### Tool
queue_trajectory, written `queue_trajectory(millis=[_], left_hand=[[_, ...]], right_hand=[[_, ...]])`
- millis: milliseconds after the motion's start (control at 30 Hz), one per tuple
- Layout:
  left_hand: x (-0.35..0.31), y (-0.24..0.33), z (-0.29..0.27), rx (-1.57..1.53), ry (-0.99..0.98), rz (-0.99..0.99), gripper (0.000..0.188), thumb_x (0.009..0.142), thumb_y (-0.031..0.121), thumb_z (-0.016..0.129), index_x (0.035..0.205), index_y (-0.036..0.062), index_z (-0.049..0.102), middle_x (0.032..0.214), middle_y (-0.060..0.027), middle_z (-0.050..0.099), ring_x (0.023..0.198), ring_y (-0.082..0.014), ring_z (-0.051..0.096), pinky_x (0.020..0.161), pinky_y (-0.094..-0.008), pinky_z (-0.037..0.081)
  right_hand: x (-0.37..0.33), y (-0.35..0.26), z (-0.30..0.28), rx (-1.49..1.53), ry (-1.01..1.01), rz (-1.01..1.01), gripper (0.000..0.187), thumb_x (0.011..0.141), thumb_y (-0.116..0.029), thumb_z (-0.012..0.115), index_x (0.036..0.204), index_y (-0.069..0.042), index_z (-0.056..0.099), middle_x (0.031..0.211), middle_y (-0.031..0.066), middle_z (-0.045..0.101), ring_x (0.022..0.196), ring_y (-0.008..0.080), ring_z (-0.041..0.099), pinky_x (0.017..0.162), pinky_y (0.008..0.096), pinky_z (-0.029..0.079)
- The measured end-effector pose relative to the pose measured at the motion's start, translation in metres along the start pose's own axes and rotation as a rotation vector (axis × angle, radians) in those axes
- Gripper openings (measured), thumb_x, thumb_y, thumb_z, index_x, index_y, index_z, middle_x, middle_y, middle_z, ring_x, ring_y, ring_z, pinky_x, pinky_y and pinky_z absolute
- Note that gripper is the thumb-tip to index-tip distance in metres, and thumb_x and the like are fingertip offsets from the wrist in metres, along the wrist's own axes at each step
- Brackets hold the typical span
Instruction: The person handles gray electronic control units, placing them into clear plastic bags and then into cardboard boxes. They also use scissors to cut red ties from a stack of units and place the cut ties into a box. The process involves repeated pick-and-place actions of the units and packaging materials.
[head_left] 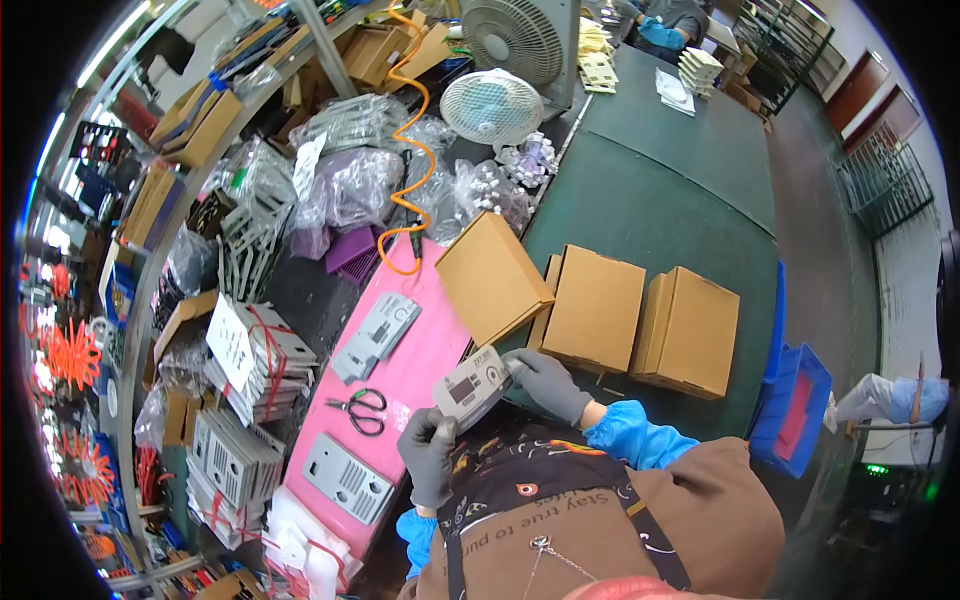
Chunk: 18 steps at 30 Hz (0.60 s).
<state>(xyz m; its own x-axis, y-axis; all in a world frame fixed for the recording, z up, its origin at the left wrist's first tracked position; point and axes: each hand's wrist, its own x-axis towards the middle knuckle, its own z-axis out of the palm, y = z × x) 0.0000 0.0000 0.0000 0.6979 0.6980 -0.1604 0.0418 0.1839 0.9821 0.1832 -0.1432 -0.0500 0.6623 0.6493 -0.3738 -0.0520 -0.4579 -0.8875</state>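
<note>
A small grey plastic panel with a dark rectangular window is held up in front of my body. My left hand, in a grey glove, is closed on its near left end. At its far right end my right hand, gloved alike, grips the edge with thumb and fingers. On the pink mat left of the hands lie a grey plastic panel, black-handled scissors and another grey panel with slots and round holes.
Brown cardboard boxes stand on the green table beyond my right hand. An open blue crate sits past the table's right edge. Stacked grey panels are at the left. An orange coiled hose hangs near a fan.
</note>
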Motion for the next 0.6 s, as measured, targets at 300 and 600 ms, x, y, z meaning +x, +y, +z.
queue_trajectory(millis=[300, 600], left_hand=[[-0.030, -0.002, -0.088, -0.030, 0.176, -0.010, 0.017, 0.086, 0.015, 0.071, 0.083, 0.0011, 0.060, 0.074, 0.0035, 0.054, 0.068, -0.0057, 0.047, 0.060, -0.0246, 0.039], [-0.112, -0.064, -0.226, 0.131, 0.465, -0.160, 0.020, 0.089, 0.018, 0.070, 0.092, -0.0017, 0.070, 0.076, -0.0018, 0.065, 0.072, -0.0066, 0.055, 0.065, -0.0251, 0.045]], right_hand=[[0.002, -0.039, 0.071, 0.427, -0.278, 0.131, 0.029, 0.100, -0.026, 0.054, 0.109, 0.000, 0.062, 0.093, 0.0089, 0.066, 0.074, 0.0174, 0.065, 0.063, 0.0285, 0.054], [-0.008, -0.007, 0.208, -0.073, -0.525, -0.078, 0.026, 0.098, -0.024, 0.059, 0.103, 0.000, 0.068, 0.080, 0.0029, 0.064, 0.071, 0.0103, 0.057, 0.062, 0.0276, 0.047]])
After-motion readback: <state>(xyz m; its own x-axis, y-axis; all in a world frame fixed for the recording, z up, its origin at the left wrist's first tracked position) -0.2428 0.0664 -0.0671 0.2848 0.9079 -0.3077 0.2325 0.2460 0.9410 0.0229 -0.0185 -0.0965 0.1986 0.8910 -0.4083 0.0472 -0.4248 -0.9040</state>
